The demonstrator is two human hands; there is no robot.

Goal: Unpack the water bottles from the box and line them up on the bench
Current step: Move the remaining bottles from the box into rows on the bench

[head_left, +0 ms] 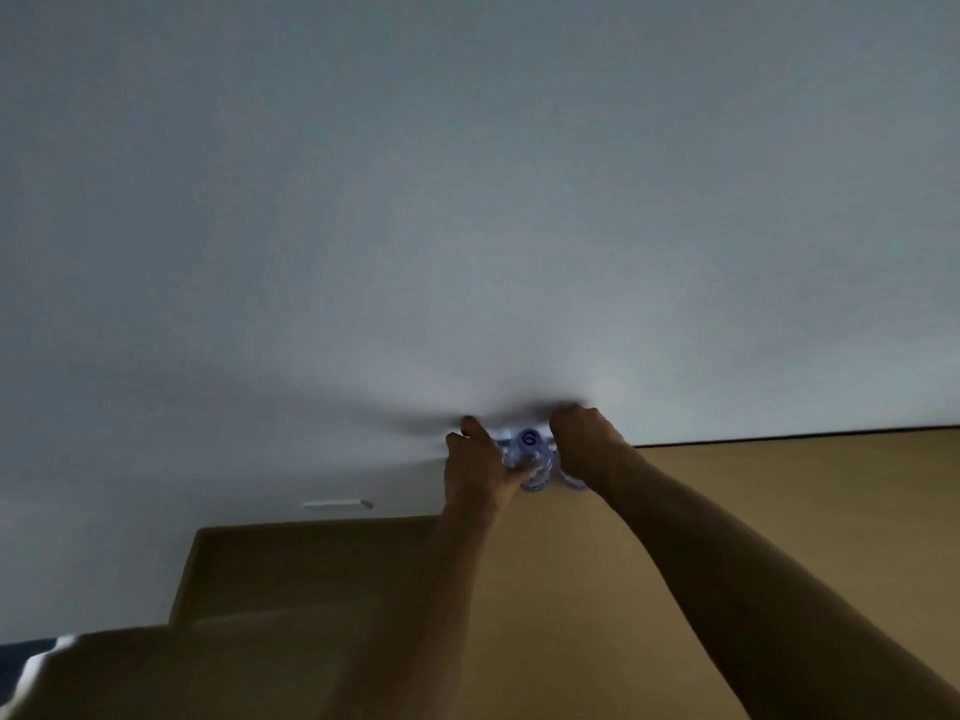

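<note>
Both hands, left (474, 467) and right (587, 449), grip a water bottle (530, 452) just beyond the box (311, 574).

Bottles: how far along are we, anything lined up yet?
Done: no finished row shows in this view. In hand: the left hand and right hand both grip clear bottles at the far edge of the bench, by the wall; how many is too blurred to tell. Left: the box sits near left, its contents hidden, so the remaining count is unknown.
</note>
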